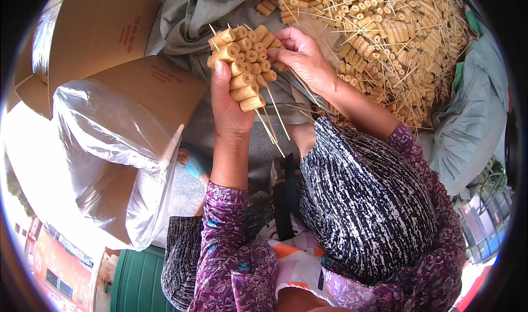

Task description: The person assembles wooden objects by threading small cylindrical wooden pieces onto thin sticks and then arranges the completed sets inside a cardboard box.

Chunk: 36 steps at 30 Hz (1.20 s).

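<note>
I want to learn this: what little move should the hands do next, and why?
Maybe the right hand should nudge the skewered rolls snugly together, because it is at their right edge, the left hand holds the other side, and the bare sticks poke out unevenly below.

Purple floral sleeves (pixel 223 240) here, black-and-white flecked trousers (pixel 368 196) below, and look, a light-blue shoe (pixel 196 163) too!

Daylight's flooding in from 9 o'clock, blowing out to white; clear plastic (pixel 91 127) is glaring there. Skewered rolls (pixel 240 68) toward 11 o'clock are sitting in soft shade, reading fairly crisp. Fisheye rim's blackening, bending the building (pixel 66 262) at 8.
</note>
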### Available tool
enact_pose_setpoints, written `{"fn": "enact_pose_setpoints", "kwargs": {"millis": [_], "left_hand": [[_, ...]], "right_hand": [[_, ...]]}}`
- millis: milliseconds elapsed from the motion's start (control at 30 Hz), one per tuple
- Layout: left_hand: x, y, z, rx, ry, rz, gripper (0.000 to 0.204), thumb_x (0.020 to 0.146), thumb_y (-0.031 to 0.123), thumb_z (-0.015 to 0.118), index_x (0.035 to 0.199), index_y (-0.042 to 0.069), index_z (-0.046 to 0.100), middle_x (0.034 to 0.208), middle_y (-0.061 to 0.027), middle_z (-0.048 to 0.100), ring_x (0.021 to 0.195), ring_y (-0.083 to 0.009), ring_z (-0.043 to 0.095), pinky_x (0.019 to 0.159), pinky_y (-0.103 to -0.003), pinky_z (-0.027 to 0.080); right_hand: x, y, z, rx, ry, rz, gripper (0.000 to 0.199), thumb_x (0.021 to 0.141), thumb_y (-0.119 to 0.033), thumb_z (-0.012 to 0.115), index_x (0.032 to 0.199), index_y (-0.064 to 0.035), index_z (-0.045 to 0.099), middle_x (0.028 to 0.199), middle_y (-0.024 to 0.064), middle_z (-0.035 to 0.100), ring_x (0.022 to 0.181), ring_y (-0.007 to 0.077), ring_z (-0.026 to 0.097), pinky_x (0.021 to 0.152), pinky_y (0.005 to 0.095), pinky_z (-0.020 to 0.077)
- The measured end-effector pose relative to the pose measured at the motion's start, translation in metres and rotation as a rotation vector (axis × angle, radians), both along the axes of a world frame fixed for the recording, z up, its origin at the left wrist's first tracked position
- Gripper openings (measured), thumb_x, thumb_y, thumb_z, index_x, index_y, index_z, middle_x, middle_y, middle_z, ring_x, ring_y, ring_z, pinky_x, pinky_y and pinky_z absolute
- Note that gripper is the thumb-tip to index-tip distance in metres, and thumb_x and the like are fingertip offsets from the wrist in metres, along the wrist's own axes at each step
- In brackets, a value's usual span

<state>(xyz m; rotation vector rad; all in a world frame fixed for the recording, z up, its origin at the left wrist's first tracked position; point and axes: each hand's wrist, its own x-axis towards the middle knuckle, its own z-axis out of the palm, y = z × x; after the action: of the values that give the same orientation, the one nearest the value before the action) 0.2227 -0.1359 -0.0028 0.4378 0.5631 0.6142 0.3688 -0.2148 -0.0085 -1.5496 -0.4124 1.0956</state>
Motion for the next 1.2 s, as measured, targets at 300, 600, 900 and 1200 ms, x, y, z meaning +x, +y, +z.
{"fn": "enact_pose_setpoints", "kwargs": {"millis": [300,600,900,1200], "left_hand": [[-0.005,0.001,-0.009,-0.003,-0.059,0.002,0.058,0.097,0.044,0.053,0.133,-0.001,0.047,0.127,-0.0143,0.058,0.115,-0.0236,0.058,0.102,-0.037,0.044],[-0.005,-0.004,-0.015,0.078,-0.006,0.004,0.057,0.095,0.035,0.058,0.136,-0.001,0.044,0.127,-0.0119,0.056,0.115,-0.0217,0.056,0.101,-0.034,0.044],[0.001,-0.011,-0.008,0.130,0.036,-0.006,0.060,0.097,0.043,0.054,0.137,0.000,0.043,0.130,-0.0126,0.055,0.118,-0.0231,0.055,0.103,-0.037,0.043],[0.003,-0.017,-0.009,0.064,0.026,0.031,0.063,0.096,0.046,0.053,0.137,-0.001,0.043,0.132,-0.0135,0.055,0.120,-0.0244,0.054,0.105,-0.038,0.041]], "right_hand": [[-0.014,-0.008,0.009,0.086,-0.042,-0.061,0.033,0.088,0.001,0.064,0.120,0.0032,0.053,0.107,0.0105,0.067,0.091,0.0124,0.064,0.076,0.0240,0.0534],[-0.022,-0.013,0.012,0.021,-0.147,-0.090,0.033,0.086,0.004,0.066,0.116,0.0029,0.053,0.108,0.0111,0.067,0.099,0.0151,0.062,0.086,0.0261,0.0516],[-0.017,-0.003,0.003,0.025,-0.208,-0.118,0.033,0.089,0.002,0.061,0.121,0.0038,0.051,0.111,0.0135,0.065,0.102,0.0174,0.063,0.088,0.0277,0.0514],[-0.025,-0.003,0.011,0.137,0.027,-0.162,0.032,0.092,0.002,0.057,0.123,0.0028,0.050,0.115,0.0130,0.062,0.103,0.0170,0.060,0.089,0.0267,0.0503]]}}
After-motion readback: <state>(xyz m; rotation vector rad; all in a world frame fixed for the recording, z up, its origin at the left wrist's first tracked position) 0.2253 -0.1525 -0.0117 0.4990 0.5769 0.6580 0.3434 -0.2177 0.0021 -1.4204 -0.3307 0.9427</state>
